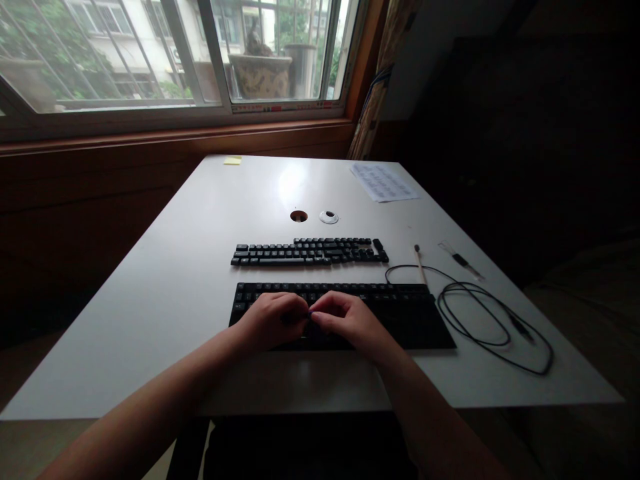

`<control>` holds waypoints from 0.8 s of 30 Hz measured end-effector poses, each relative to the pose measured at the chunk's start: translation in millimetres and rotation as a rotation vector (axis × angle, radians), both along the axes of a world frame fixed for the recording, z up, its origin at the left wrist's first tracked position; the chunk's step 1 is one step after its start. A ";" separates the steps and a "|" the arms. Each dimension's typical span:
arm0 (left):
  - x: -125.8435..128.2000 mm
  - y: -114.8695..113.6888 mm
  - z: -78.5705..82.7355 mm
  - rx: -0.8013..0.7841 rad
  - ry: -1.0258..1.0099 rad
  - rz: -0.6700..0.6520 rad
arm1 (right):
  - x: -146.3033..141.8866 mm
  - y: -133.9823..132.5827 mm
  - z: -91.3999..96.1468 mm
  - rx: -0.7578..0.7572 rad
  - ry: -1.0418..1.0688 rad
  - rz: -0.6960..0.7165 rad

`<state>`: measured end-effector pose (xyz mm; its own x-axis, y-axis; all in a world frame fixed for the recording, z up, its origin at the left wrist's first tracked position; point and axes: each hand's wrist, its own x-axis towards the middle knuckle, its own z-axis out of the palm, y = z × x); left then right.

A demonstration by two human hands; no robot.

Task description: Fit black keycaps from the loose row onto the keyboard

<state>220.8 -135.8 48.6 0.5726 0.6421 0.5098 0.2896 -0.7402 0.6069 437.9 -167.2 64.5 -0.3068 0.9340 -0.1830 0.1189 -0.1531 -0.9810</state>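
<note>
A black keyboard [415,327] lies in front of me; keycaps show along its back rows and left side, while its right part looks dark and bare. Over its middle, my left hand [277,317] and my right hand [351,321] meet, fingers pinched together. Between the fingertips is a tiny dark object with a purplish tint [310,312], mostly hidden, so its kind cannot be told. Behind the keyboard, loose black keycaps [280,254] are laid out in rows like a keyboard's layout.
A black cable [470,343] coils at the right. Near it lie a thin brush-like stick [419,263] and a wire-ended puller tool [459,259]. Further back are a table hole [299,217], a white ring cover [329,217], printed papers [384,183] and a yellow note [233,161].
</note>
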 end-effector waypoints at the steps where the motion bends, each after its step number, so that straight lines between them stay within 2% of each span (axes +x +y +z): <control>1: -0.1 0.2 -0.4 0.006 0.004 -0.002 | 0.1 0.2 -1.5 -0.002 -0.005 -0.004; 7: 0.0 1.2 -2.1 0.004 0.014 -0.003 | 0.0 -1.1 -7.4 0.051 -0.061 -0.029; 18: 1.0 0.9 -4.8 -0.021 0.008 0.018 | -7.6 -6.7 -2.2 0.093 -0.091 -0.126; 24: -2.0 -2.2 6.6 -0.100 -0.020 0.009 | -9.3 -5.7 -4.6 0.163 -0.142 -0.264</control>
<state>218.8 -138.0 55.2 0.5565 0.6956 0.4545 0.2832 -0.6730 0.6833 428.6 -172.9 59.9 -0.0324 0.9983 -0.0478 0.2334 -0.0390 -0.9716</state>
